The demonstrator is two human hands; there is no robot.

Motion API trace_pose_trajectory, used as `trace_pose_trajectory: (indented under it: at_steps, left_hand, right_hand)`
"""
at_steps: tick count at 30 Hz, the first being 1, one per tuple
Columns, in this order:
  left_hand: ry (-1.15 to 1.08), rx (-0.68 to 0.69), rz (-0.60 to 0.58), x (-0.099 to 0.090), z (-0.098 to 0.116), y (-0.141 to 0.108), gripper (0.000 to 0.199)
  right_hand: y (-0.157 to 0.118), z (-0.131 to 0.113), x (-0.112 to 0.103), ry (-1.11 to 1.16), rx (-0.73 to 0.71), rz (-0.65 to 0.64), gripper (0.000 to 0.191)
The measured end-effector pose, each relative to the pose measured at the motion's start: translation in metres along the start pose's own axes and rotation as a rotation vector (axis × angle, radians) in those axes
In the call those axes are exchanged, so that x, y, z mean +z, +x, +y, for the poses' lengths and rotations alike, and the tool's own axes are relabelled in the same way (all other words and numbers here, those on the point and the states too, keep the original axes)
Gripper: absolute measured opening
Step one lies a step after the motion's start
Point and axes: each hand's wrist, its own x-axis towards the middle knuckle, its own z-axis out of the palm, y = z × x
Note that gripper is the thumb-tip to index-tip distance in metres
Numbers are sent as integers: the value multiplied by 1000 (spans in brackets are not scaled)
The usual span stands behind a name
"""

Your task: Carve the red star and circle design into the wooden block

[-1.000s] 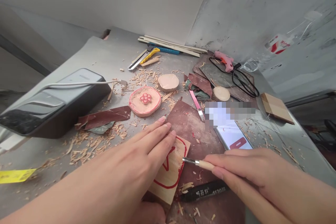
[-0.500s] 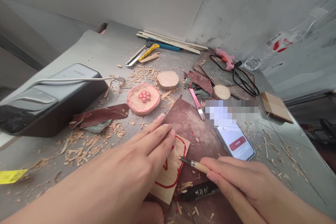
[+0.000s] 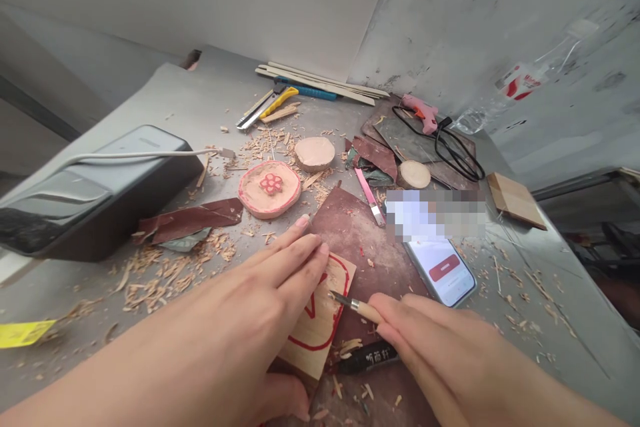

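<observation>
Low in the middle lies a square wooden block (image 3: 323, 327) with a red rounded outline and a red mark inside. My left hand (image 3: 255, 307) is closed on it, fingers across the top and thumb at the near side, hiding much of its face. My right hand (image 3: 435, 340) grips the pale wooden handle of a carving chisel (image 3: 355, 305). The chisel's metal tip touches or hovers just over the block's right part, inside the outline. Under the block is reddish-brown sandpaper (image 3: 343, 217). A black marker (image 3: 367, 357) lies beside the block, partly behind my right hand.
Beyond my hands lie a wood slice with a red flower (image 3: 270, 203), plain slices, a utility knife (image 3: 263, 107) and wood shavings. A phone (image 3: 445, 270) lies at right, near a pink glue gun (image 3: 423, 113). A dark box (image 3: 150, 193) stands at left.
The chisel tip has moved left, from near the red outline further onto the block's face, my right hand moving with it. My left hand keeps its hold. The view has shifted slightly.
</observation>
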Motion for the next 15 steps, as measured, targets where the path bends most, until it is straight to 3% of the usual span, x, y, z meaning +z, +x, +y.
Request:
trace_pose_trajectory:
  at_steps: [6,10,12,15]
  left_hand:
    - [-16,80,31,9,-8,-3,119]
    - [-19,70,29,10,-7,-2,107]
    - [-29,69,-2,8,-6,0,106]
    - [-4,52,-52,2,-5,3,115]
  right_hand:
    - [3,-1,-1,100,102,-48,60]
    - [-2,2,-1,8,-1,-50,60]
    - [-4,3,-1,-1,-32,-46,59]
    - [-2,1,-3,134,71,-86,53]
